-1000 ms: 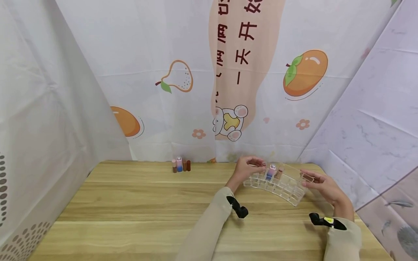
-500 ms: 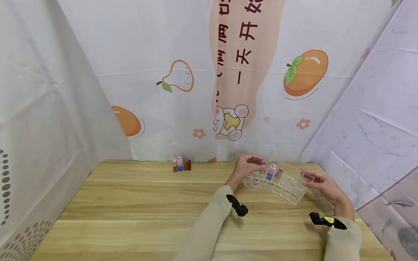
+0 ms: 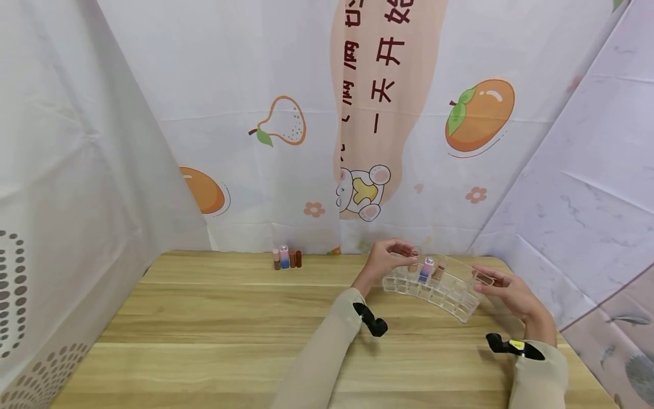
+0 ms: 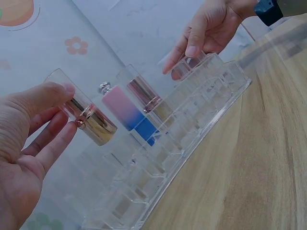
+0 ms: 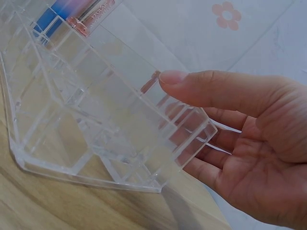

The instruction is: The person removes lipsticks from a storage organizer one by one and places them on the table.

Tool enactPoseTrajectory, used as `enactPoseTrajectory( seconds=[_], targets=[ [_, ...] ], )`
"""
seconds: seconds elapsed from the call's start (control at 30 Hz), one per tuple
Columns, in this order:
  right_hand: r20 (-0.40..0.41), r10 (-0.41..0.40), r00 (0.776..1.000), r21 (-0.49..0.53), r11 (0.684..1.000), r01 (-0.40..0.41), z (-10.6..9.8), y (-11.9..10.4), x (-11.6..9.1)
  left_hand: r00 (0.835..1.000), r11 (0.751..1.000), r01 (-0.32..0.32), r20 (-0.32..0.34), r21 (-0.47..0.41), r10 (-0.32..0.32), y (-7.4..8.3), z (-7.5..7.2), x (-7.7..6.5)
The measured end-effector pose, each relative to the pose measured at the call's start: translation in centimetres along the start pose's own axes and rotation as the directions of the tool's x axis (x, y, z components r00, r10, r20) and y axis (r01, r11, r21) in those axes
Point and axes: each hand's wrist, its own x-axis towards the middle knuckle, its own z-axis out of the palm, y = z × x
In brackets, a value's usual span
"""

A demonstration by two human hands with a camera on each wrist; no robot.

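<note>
My left hand pinches a lipstick with a clear cap and a gold base between thumb and fingertips. It is tilted, close over the left end of a clear, curved lipstick organizer. Beside it in the organizer's back row stand a pink-and-blue lipstick with a silver knob on top and another clear-capped lipstick. At the organizer's right end my right hand grips the back corner, thumb at the near side of the wall and fingers behind it. Several front compartments hold nothing.
Several lipsticks stand in a row near the table's back edge: a pink-and-brown tube, a pink-and-blue tube and darker brown tubes. A printed curtain hangs right behind the wooden table.
My left hand has risen slightly, and the lipstick in it shows higher above the organizer. My right hand and the organizer stay in place. The head view has shifted a little.
</note>
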Motion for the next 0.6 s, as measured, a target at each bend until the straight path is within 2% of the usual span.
enactPoseTrajectory(
  seconds=[0.13, 0.43, 0.6],
  targets=[
    [0.0, 0.0, 1.0, -0.004, 1.0, 0.0, 0.0, 0.1, 0.0, 1.0, 1.0, 0.016, 0.012, 0.005, -0.016, 0.4, -0.3, -0.1],
    [0.005, -0.023, 1.0, 0.019, 1.0, 0.022, 0.1, 0.2, 0.0, 0.996, 0.999, 0.04, 0.085, 0.021, -0.041, 1.1, -1.6, -0.5],
    [-0.002, -0.015, 1.0, 0.017, 1.0, 0.015, 0.0, 0.3, 0.0, 0.995, 1.0, 0.014, 0.096, 0.024, -0.016, 1.4, -2.7, -0.7]
  ],
)
